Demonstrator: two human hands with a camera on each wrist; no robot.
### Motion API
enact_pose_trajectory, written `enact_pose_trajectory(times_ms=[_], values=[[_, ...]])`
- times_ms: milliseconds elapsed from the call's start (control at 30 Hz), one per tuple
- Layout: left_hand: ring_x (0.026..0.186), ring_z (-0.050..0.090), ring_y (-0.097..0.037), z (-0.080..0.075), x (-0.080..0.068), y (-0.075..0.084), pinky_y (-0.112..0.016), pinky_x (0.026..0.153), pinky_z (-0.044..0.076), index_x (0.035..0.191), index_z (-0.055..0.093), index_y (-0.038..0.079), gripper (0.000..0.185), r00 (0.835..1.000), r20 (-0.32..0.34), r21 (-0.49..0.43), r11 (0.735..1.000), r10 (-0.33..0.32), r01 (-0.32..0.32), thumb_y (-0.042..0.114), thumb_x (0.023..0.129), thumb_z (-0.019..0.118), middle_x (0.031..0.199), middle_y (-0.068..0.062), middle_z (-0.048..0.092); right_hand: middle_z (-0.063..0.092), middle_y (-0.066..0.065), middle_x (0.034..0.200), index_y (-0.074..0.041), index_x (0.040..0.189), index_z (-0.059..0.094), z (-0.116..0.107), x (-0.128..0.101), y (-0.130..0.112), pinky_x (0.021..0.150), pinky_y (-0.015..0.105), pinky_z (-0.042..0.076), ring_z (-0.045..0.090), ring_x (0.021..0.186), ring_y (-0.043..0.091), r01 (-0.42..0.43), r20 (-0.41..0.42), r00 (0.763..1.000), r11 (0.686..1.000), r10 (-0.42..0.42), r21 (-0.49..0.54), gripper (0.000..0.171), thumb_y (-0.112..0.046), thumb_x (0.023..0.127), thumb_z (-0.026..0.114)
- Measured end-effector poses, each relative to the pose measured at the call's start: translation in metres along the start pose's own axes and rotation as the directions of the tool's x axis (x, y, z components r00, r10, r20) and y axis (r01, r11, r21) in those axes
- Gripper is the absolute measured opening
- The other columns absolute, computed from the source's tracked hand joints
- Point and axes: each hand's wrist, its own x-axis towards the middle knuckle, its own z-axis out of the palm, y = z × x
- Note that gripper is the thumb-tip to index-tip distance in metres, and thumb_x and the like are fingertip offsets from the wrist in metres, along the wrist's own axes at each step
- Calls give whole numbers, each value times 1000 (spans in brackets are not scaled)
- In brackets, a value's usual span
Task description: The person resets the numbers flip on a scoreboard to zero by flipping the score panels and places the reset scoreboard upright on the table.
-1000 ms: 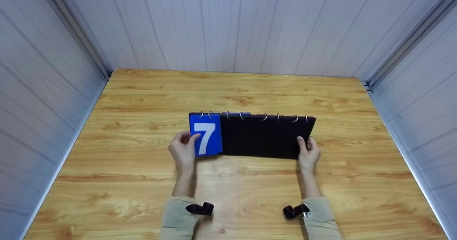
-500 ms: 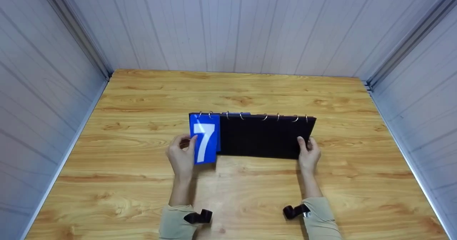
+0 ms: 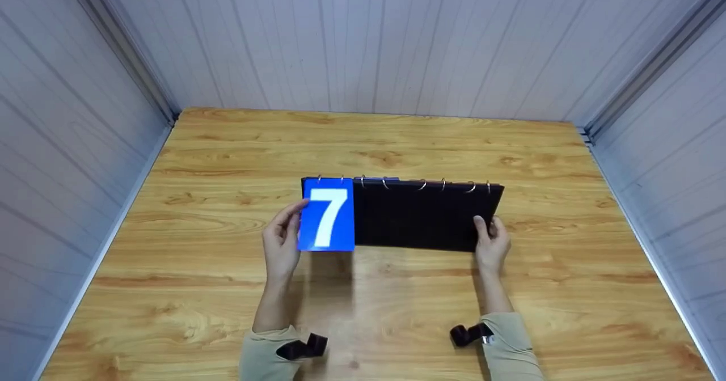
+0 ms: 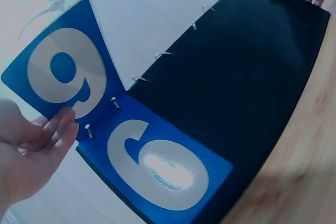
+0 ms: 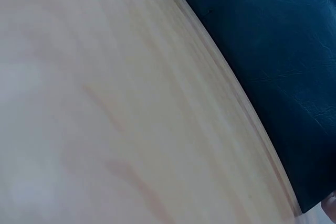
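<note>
A black flip scoreboard (image 3: 420, 216) stands tilted on the table, with metal rings along its top edge. At its left end hangs a blue number card (image 3: 349, 222) with a white 7. My left hand (image 3: 282, 245) pinches this card by its left edge, and the card stands out from the board. From below, the left wrist view shows the raised card's underside (image 4: 44, 45) with a rounded white numeral, and another blue card (image 4: 210, 166) lying flat against the board. My right hand (image 3: 492, 250) grips the right end, thumb on the front and fingers behind.
Everything rests on a wood-grain table (image 3: 227, 160), enclosed by pale panel walls (image 3: 351, 41) at the back and sides. Black wrist cameras sit on both sleeves (image 3: 513, 347). A strip of blue shows behind the board's top edge, near the middle rings.
The 7 card swung away from the board and rose, facing upward more squarely now. My left hand shifted slightly left and turned with it. My right hand kept its grip.
</note>
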Motion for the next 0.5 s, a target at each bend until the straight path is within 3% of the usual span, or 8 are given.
enact_pose_trajectory(times_ms=[167,300,500], values=[[84,58,-19,3,7,14,-21,72,48,98,59,-16,20,998,-6,12,998,56,-56,-18,79,52,94,-27,59,41,2,53,13,76,53,-1,0,1,48,14,30,35,50,3,16,-6,1000,1000,-17,-8,15,3,80,62],[86,57,-29,10,18,34,-22,73,48,88,62,-16,15,989,-32,126,982,144,-139,-20,74,57,90,-25,58,39,4,53,13,74,51,-1,0,1,48,15,28,33,50,4,17,-7,1000,1000,-17,-20,17,2,80,63],[78,58,-17,9,52,17,-23,71,48,79,66,-8,6,961,-37,210,942,274,-260,-9,74,65,82,-16,63,30,0,51,9,70,48,-2,3,15,45,17,22,26,48,2,-1,2,1000,998,2,-56,23,-5,81,64]])
